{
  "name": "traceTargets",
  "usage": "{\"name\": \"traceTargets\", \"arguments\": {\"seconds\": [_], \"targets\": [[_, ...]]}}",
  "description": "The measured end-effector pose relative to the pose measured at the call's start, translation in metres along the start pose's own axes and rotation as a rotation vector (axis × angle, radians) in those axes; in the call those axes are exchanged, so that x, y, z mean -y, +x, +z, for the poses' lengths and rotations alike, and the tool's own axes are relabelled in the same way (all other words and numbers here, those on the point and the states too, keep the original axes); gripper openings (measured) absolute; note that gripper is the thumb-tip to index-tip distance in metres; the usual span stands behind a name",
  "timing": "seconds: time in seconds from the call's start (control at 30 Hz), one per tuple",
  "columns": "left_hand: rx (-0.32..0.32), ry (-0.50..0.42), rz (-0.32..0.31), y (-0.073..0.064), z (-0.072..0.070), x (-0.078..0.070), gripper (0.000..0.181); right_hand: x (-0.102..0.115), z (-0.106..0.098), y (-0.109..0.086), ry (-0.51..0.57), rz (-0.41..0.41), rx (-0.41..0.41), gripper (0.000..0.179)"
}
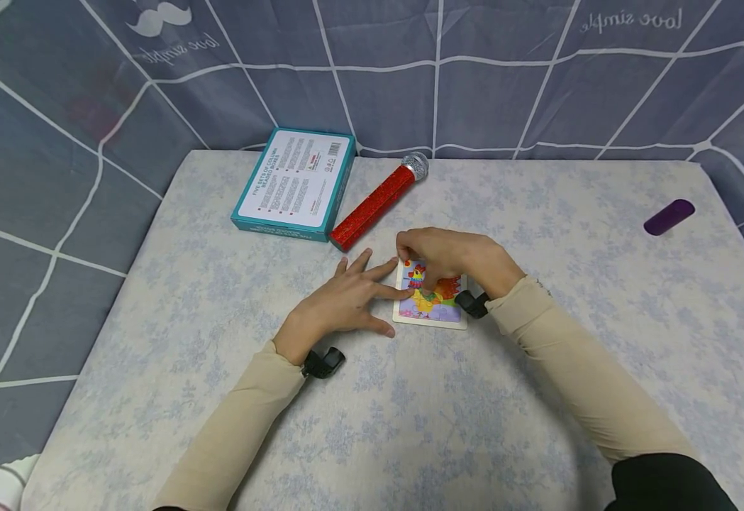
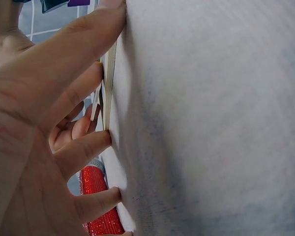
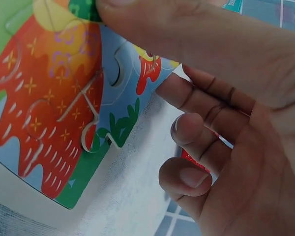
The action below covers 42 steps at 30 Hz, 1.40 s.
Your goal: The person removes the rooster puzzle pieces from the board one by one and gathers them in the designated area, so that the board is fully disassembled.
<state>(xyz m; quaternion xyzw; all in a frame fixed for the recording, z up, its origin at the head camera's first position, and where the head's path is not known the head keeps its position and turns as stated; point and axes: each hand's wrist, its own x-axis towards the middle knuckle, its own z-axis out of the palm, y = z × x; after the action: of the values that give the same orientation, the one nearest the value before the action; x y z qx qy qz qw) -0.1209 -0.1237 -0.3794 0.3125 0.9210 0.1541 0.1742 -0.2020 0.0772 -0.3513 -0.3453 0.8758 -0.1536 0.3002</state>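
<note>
A small jigsaw puzzle [image 1: 432,312] of a colourful rooster lies in its pale tray on the table. The right hand [image 1: 457,259] pinches pieces at its far edge, thumb on top and curled fingers beneath. Gaps show between the raised pieces [image 3: 132,59] and the orange tail section [image 3: 49,108] in the right wrist view. The left hand [image 1: 349,298] is spread flat beside the puzzle's left edge, its index fingertip on the picture. Seen edge-on in the left wrist view, the tray [image 2: 108,93] has a thin piece tilted up from it near the right hand's fingers.
Behind the hands, a red glittery microphone [image 1: 374,208] lies beside a teal-edged box [image 1: 295,181] with printed text. A dark purple cylinder [image 1: 668,217] is at the far right. A grey checked curtain [image 1: 384,99] hangs along the table's back edge.
</note>
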Motion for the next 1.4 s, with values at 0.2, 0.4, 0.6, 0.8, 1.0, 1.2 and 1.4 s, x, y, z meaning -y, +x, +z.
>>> {"name": "traceTargets", "arguments": {"seconds": [0.2,0.4,0.6,0.8,1.0,1.2,1.4], "targets": [[0.007,0.007,-0.001,0.000,0.000,-0.001,0.069,-0.008,0.003,-0.003,0.068,-0.025,0.002,0.044],[0.007,0.002,-0.010,0.000,0.000,-0.002,0.069,-0.024,0.008,-0.008,0.211,-0.076,-0.075,0.043],[0.006,-0.003,-0.012,0.000,0.000,-0.003,0.069,-0.033,0.010,-0.010,0.313,-0.114,-0.131,0.030],[0.005,-0.008,-0.015,0.000,0.000,-0.003,0.069,-0.035,0.012,-0.009,0.382,-0.145,-0.203,0.017],[0.002,-0.009,-0.012,0.001,0.001,-0.003,0.069,-0.033,0.013,-0.008,0.480,-0.117,-0.255,0.016],[0.001,-0.009,-0.014,0.001,0.001,-0.004,0.069,-0.034,0.016,-0.009,0.497,-0.031,-0.308,0.013],[0.003,-0.007,-0.015,0.002,0.001,-0.003,0.070,-0.040,0.015,-0.012,0.576,0.029,-0.323,0.013]]}}
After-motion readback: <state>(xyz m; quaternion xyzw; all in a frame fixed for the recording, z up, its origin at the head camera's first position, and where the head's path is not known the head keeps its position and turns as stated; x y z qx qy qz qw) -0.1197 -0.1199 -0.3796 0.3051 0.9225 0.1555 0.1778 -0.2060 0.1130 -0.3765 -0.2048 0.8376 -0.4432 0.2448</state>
